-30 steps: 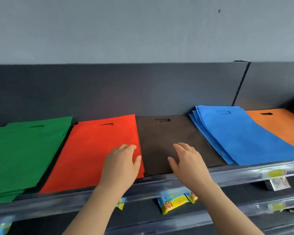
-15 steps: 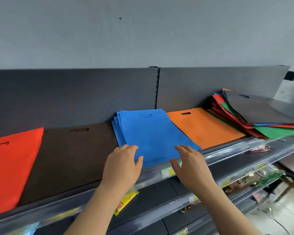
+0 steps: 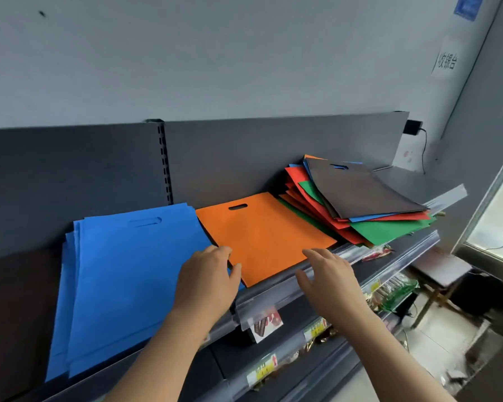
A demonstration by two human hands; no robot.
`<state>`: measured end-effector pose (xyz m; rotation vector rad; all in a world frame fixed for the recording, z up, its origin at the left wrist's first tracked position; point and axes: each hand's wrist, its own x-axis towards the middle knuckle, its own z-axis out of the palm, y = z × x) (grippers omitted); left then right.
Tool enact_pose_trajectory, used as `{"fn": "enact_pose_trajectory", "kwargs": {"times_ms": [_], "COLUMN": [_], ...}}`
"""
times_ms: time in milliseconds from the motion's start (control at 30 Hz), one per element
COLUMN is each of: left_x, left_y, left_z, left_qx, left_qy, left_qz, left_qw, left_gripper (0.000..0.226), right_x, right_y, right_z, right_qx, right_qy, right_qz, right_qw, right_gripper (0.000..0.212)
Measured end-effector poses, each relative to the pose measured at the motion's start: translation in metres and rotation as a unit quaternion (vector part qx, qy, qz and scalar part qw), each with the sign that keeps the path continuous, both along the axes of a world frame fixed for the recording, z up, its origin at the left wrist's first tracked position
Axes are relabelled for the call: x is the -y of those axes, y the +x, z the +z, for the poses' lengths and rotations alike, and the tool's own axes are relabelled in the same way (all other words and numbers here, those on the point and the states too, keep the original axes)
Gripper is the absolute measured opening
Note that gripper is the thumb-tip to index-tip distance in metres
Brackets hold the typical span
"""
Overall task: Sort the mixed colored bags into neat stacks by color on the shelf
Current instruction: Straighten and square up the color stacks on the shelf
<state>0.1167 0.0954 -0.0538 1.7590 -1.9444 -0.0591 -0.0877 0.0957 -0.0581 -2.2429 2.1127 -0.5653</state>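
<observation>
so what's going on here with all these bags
A person is sorting bags by colour on a shelf. Both hands are open and hold nothing: the left hand over the near edge where the blue stack meets the orange bag, the right hand by the orange bag's front corner. A mixed pile lies unsorted farther right.

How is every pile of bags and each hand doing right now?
blue stack, lying flat, edges slightly fanned.
orange bag, lying flat, handle hole toward the back.
mixed pile, messy and unsorted, dark grey bag on top.
dark brown bag, flat, partly out of view at the left.
left hand, open, over the blue stack's near right corner.
right hand, open, holding nothing, near the orange bag's front corner.
</observation>
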Motion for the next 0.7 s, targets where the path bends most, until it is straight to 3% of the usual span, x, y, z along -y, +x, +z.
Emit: {"fn": "enact_pose_trajectory", "kwargs": {"times_ms": [433, 700], "left_x": [0.139, 0.198], "left_y": [-0.109, -0.193], "left_z": [0.015, 0.010], "left_qx": [0.024, -0.019], "left_qy": [-0.010, 0.002], "left_qz": [-0.078, -0.072], "left_qw": [0.997, 0.997], "left_gripper": [0.036, 0.032], "right_x": [0.120, 0.203], "right_y": [-0.110, -0.211], "right_z": [0.013, 0.016], "right_qx": [-0.005, -0.044], "right_qy": [-0.027, -0.011], "right_qz": [-0.088, -0.111], "right_qw": [0.996, 0.993], "right_gripper": [0.038, 0.036]}}
